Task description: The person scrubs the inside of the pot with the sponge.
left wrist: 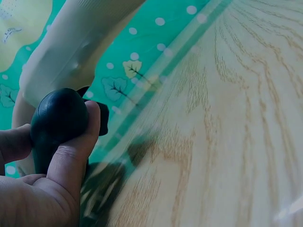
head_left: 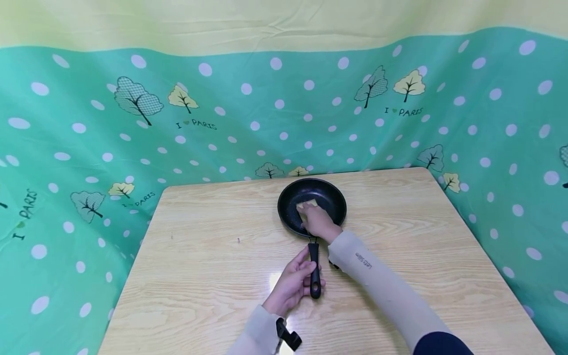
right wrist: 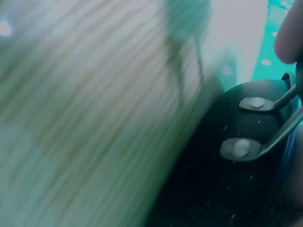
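A black frying pan [head_left: 330,195] lies on the table, its black handle [head_left: 314,254] pointing toward me. My left hand [head_left: 290,286] grips that handle, thumb on one side and fingers on the other. In the left wrist view, the rounded handle end [left wrist: 61,113] sits between thumb and fingers. Inside the pan, my right hand [head_left: 320,222] pinches a small yellowish pad [head_left: 313,202], perhaps a sponge, against the pan's bottom; the hand covers much of it. Close up in the right wrist view are the pan's dark outer side [right wrist: 213,179] and a riveted metal handle bracket [right wrist: 241,148].
The light wood-grain table [head_left: 213,246] spreads out around the pan. Behind it and at both sides hangs a green curtain [head_left: 230,113] with white dots and printed trees. The pan stands near the table's back edge. My right forearm [head_left: 390,286] crosses the table's right half.
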`<state>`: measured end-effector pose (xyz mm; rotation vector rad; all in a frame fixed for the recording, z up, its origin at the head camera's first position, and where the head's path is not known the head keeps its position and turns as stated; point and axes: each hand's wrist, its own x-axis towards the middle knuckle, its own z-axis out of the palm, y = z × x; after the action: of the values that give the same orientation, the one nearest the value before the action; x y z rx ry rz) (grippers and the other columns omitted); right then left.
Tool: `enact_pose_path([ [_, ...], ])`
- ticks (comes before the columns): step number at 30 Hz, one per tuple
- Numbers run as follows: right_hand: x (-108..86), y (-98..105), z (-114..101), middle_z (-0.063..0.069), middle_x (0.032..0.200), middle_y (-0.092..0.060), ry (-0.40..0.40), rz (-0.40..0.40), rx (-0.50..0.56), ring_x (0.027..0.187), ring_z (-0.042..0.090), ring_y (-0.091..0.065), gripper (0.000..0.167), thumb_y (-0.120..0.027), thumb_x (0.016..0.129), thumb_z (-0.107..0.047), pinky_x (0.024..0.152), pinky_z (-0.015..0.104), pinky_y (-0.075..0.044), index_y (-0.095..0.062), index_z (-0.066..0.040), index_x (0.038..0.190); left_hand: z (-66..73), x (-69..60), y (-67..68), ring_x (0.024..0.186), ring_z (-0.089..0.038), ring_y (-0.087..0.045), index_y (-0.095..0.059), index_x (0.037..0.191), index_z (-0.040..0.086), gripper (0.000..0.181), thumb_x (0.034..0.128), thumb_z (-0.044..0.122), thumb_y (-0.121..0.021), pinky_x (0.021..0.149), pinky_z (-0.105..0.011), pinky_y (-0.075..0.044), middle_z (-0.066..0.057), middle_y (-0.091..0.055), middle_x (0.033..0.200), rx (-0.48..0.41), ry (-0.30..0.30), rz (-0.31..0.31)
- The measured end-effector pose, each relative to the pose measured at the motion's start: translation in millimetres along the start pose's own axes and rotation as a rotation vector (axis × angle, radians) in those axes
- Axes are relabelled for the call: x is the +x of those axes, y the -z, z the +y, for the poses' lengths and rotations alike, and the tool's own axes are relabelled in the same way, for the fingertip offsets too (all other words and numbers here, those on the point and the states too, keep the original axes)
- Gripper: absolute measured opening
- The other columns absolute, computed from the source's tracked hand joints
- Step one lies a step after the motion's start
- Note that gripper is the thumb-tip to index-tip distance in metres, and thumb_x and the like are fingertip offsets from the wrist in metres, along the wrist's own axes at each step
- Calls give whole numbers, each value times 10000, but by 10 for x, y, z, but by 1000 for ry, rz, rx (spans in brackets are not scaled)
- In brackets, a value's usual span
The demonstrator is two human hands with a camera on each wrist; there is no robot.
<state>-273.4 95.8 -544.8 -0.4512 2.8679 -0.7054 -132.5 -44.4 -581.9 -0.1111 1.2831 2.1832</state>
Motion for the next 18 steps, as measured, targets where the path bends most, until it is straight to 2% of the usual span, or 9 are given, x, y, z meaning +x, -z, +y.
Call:
enact_pose_path([
  [4, 55, -30, -42, 234, 1611, -433, 8, -10, 10, 1460, 424, -444, 576, -751, 987, -108, 1187, 531, -404, -554, -77, 1528, -3, -1, 2, 775, -199, -762, -202, 1700, 161, 696, 1096, 87, -538, 747, -398, -650, -80, -637, 1113, 0, 0, -1],
  [10, 144, -79, -112, 232, 1610, -436, 42, -42, 0, 1450, 415, -458, 570, -747, 988, -97, 1174, 504, -428, -556, -77, 1524, -23, -5, 18, 768, -204, -757, -226, 1697, 177, 691, 1093, 94, -551, 741, -412, -652, -126, -649, 1162, -15, -4, -13],
  [18, 302, -36, -182, 247, 1604, -436, 83, -53, -55, 1472, 400, -438, 590, -746, 989, -95, 1209, 489, -382, -530, -46, 1535, -12, -3, 17, 778, -205, -756, -258, 1691, 192, 667, 1097, 105, -549, 712, -386, -650, -104, -644, 1136, -17, -10, -28],
])
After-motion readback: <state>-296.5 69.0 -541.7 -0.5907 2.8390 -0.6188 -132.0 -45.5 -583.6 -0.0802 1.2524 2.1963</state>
